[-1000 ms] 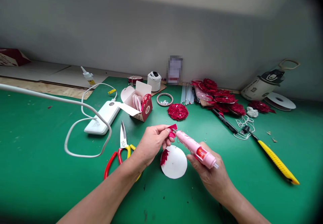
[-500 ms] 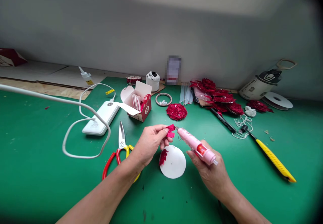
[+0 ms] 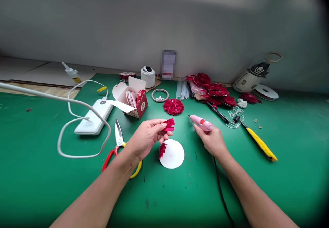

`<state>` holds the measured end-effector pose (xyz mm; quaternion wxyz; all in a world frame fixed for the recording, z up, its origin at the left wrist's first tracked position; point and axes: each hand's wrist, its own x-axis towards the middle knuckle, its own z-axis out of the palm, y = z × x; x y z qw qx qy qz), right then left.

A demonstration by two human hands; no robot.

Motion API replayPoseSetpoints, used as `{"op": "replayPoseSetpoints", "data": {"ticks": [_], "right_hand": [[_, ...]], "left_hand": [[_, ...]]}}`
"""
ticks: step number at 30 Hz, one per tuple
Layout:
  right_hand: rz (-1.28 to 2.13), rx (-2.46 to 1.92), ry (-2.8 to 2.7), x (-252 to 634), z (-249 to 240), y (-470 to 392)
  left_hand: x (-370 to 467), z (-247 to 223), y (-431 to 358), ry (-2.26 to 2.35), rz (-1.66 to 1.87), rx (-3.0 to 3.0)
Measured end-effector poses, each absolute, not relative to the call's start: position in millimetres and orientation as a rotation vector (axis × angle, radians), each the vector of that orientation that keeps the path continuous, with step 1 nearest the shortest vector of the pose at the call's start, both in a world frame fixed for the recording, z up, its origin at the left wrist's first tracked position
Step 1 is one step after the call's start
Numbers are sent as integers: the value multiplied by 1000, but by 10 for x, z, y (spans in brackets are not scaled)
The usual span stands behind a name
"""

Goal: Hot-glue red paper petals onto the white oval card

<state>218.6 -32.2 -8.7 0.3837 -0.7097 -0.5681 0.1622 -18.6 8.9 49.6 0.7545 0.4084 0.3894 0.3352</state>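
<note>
Head view: left hand, thumb and fingers pinched closed, is holding a red ribbon piece, its loose ends pointing rightward; right hand, fingers curled, is gripping a pink glue gun, nozzle angling left, apart from the ribbon piece. On the green tabletop, one white disc (round, red scrap at its left edge) is lying just below the left fingertips, nearer that hand.

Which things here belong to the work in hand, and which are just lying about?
In the work:
red ribbon pieces, in the left hand
pink glue gun, in the right hand
white disc
probably glue sticks, scissors

Apparently just lying about:
white power bank
yellow-handled cutter
lidded flask
</note>
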Motion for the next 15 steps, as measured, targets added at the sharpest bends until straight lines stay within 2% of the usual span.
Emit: {"op": "replayPoseSetpoints", "data": {"ticks": [6, 12, 15], "right_hand": [[361, -1870, -1433, 2323, -56, -493], [179, -1811, -1376, 2261, 275, -966], [302, -1666, -1369, 2047, 428, -1059]], "left_hand": [[-163, 443, 84, 862, 688, 938], [-157, 430, 83, 861, 653, 955], [-147, 410, 76, 856, 628, 964]]}}
